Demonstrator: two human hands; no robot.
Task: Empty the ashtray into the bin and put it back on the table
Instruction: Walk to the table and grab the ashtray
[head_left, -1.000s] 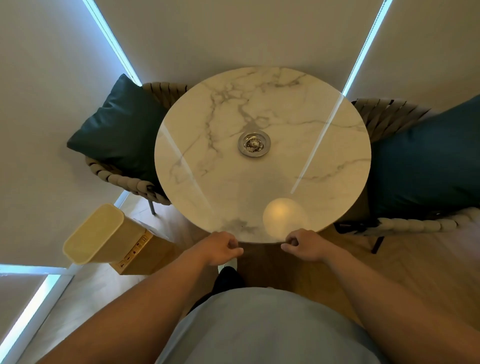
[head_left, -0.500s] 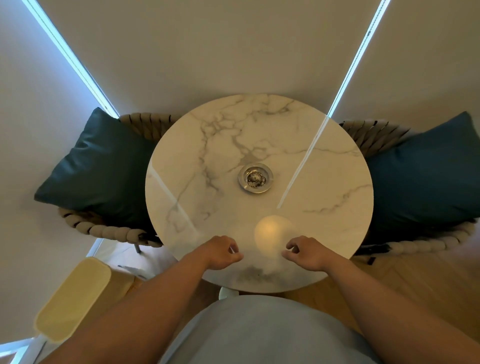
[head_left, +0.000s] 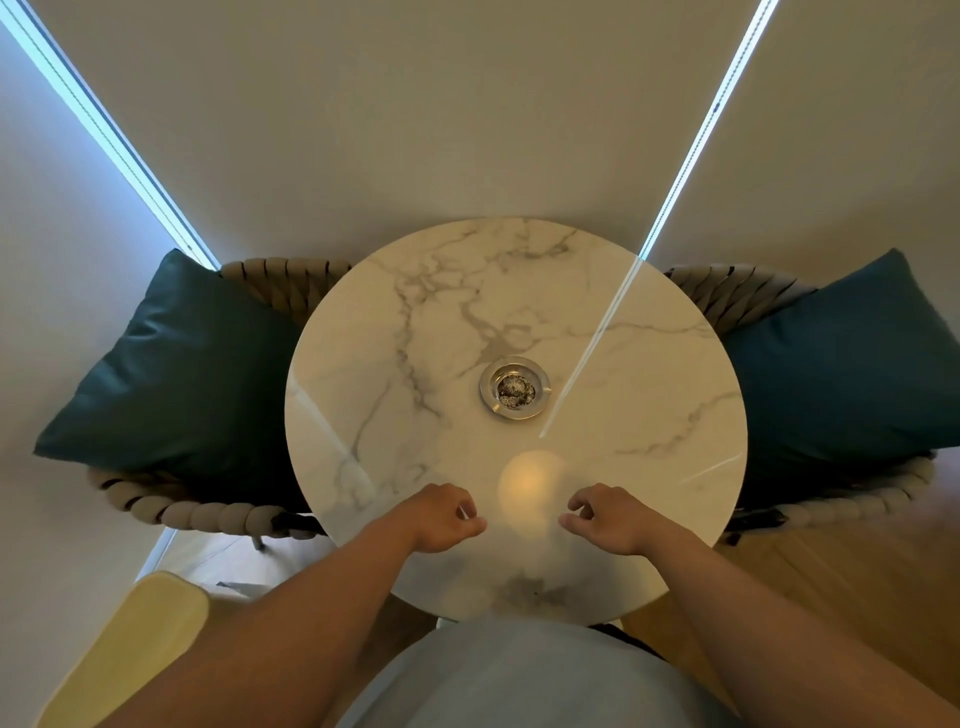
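A round metal ashtray (head_left: 514, 387) with dark ash in its bowl sits near the middle of the round white marble table (head_left: 405, 374). My left hand (head_left: 441, 518) hovers over the near part of the table with its fingers curled and nothing in it. My right hand (head_left: 605, 517) is beside it, about a hand's width to the right, fingers also loosely curled and empty. Both hands are well short of the ashtray. The pale yellow bin (head_left: 130, 649) stands on the floor at the lower left, partly hidden by my left forearm.
Two woven-rope chairs flank the table, the left chair (head_left: 208, 512) with a dark teal cushion (head_left: 176, 374), the right chair (head_left: 737, 296) with a blue cushion (head_left: 852, 364). Closed blinds fill the wall behind. Wooden floor (head_left: 831, 571) shows at the right.
I have come closer to the table, so both hands are now over its near surface instead of at its edge. The ashtray has not moved. The bin has slid toward the lower left corner.
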